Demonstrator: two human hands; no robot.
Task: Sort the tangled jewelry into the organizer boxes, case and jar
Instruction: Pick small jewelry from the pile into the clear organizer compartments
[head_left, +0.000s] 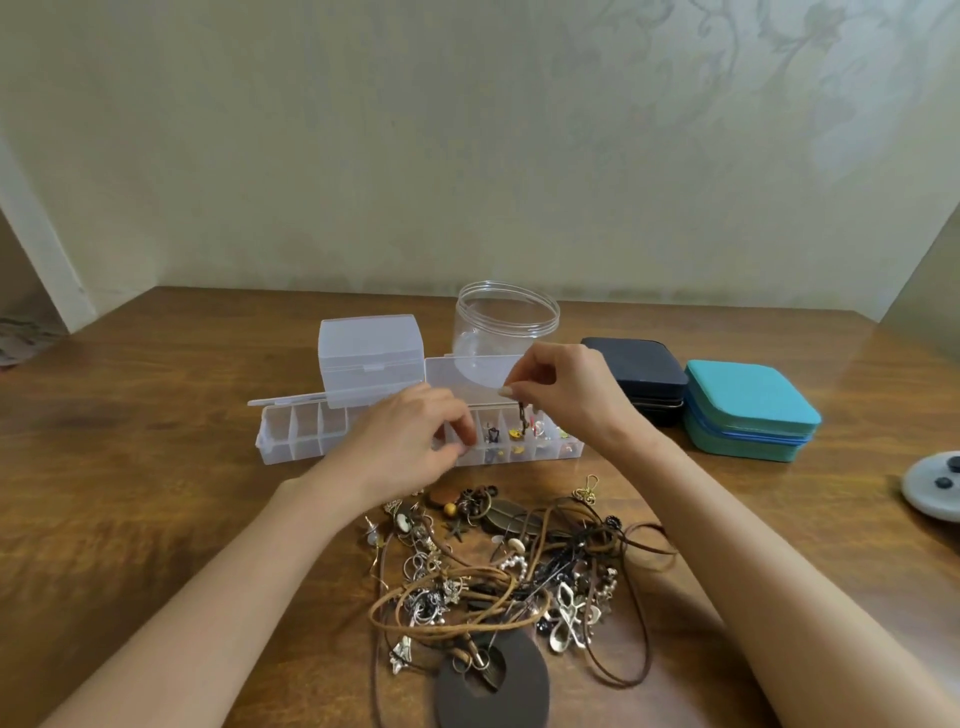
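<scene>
A tangled heap of jewelry (511, 577) with brown cords, chains and pendants lies on the wooden table in front of me. Behind it stands a long clear organizer box (301, 434) with its lid open and several small pieces in its right compartments. My right hand (563, 392) pinches a small dark dangling earring (523, 420) just above those compartments. My left hand (415, 441) hovers over the box's middle with curled fingers; whether it holds anything is hidden. A shut clear box (370, 358) and an empty open jar (506, 325) stand behind.
A dark navy zip case (641, 371) and a teal zip case (748, 410), both shut, sit at the right. A grey round dish (932, 486) with dark pieces lies at the right edge. A wall rises behind the table.
</scene>
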